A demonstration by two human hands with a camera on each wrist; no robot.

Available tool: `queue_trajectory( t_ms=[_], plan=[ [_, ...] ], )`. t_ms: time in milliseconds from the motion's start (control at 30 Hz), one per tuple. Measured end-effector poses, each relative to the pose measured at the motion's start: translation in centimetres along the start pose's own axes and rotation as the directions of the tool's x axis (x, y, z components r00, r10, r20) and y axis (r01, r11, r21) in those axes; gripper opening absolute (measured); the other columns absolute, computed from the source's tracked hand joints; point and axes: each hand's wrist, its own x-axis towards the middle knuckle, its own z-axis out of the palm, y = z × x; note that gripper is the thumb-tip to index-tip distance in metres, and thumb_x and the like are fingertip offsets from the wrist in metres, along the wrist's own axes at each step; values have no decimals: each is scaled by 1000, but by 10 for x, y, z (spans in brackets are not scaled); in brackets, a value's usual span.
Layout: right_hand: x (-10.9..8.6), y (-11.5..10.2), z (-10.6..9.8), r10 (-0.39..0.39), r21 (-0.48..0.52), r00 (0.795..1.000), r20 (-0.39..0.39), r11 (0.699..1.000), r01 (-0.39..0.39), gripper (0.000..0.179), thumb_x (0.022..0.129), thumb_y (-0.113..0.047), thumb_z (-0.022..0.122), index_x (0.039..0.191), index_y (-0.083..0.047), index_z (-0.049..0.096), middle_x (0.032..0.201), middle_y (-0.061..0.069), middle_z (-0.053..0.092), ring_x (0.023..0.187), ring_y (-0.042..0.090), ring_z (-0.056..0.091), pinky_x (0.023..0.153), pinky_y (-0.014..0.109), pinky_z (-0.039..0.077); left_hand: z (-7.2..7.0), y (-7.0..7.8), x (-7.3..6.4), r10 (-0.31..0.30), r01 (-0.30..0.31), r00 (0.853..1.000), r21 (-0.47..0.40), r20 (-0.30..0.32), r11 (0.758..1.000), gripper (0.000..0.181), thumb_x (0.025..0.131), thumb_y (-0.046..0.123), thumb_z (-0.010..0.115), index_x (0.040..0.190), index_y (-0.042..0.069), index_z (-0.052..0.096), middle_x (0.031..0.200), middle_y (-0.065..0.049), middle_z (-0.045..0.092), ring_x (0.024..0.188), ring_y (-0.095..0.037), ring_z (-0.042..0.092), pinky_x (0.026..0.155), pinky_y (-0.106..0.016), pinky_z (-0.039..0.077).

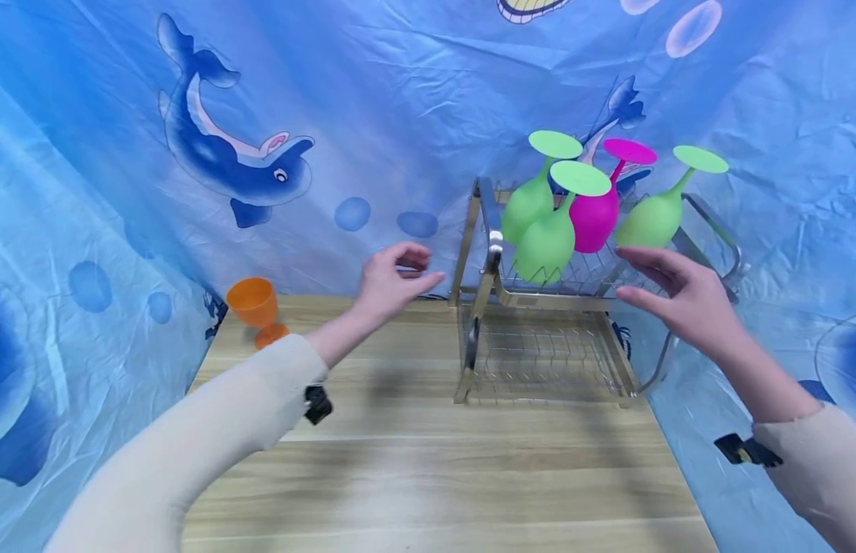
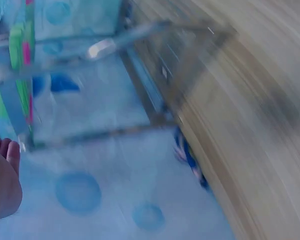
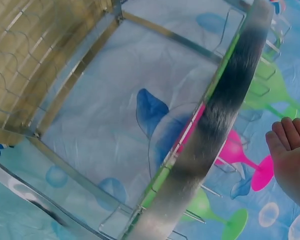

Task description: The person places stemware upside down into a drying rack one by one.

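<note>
Upside down on the top tier of a metal dish rack [image 1: 559, 300] stand three green goblets [image 1: 544, 247] and a magenta goblet [image 1: 594, 221]. My right hand [image 1: 687, 296] hovers just in front of the rightmost green goblet [image 1: 651, 221], fingers loosely bent and thumb apart, holding nothing; whether it touches the goblet I cannot tell. Left of the rack, my left hand [image 1: 393, 283] hangs in the air with relaxed fingers and nothing in them. An orange goblet [image 1: 252, 303] stands upright at the table's back left, away from both hands.
The rack's lower wire tier [image 1: 539, 357] sits just above the wooden table [image 1: 414, 461]. A blue dolphin-print curtain [image 1: 414, 115] closes off the back and sides. Curved metal side handles [image 3: 205, 135] rise at the rack's ends.
</note>
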Motion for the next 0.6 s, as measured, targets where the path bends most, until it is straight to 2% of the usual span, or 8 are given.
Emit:
queue_trajectory(
  t_ms=[100,167,300,333,433,500,600],
  plan=[
    [-17,-2,9,-75,6,997,10,997,75,66,85,6,86,147,-6,63,143,-4,66,130,-6,57,105,6,44,-37,-13,-10,-5,6,1000,97,-11,995,48,86,17,92,127,3,70,120,-15,74,113,-33,71,102,-44,61],
    [-29,-3,18,-145,5,989,17,989,145,72,80,12,87,146,-4,63,145,-5,65,133,-5,56,109,9,43,-61,-24,-16,-3,10,999,175,-45,985,52,86,18,92,130,3,69,123,-15,73,115,-33,70,104,-46,59],
    [-48,0,37,-259,1,966,21,966,259,81,70,16,90,144,0,63,146,-6,65,135,-2,57,112,14,43,-108,-45,-30,-63,100,991,326,-121,940,65,88,34,91,140,5,64,134,-15,68,124,-32,65,109,-46,56],
    [-51,0,42,-269,-2,963,23,963,269,82,69,15,91,144,-1,63,146,-6,65,136,-2,56,112,13,43,-119,-49,-34,-84,131,986,355,-144,926,69,88,38,91,142,6,63,137,-15,67,127,-33,64,110,-47,55],
    [-60,1,58,-264,16,964,39,964,264,83,68,11,93,145,-2,64,144,7,68,136,-3,55,112,13,43,-149,-62,-45,-135,213,968,407,-212,888,81,87,47,90,149,6,57,145,-18,62,132,-38,60,113,-52,50],
    [-64,3,69,-249,38,967,56,968,247,81,70,8,94,145,-3,64,142,15,68,135,-4,55,112,12,42,-164,-71,-53,-161,262,952,425,-260,866,88,86,50,89,154,7,53,149,-19,59,134,-40,58,113,-55,48],
    [-70,9,87,-216,84,972,88,974,209,78,73,3,94,145,-5,64,141,17,68,134,-5,54,112,12,41,-181,-85,-63,-195,324,930,441,-313,837,95,86,52,88,160,9,46,154,-21,53,137,-44,53,114,-59,45]
  ],
)
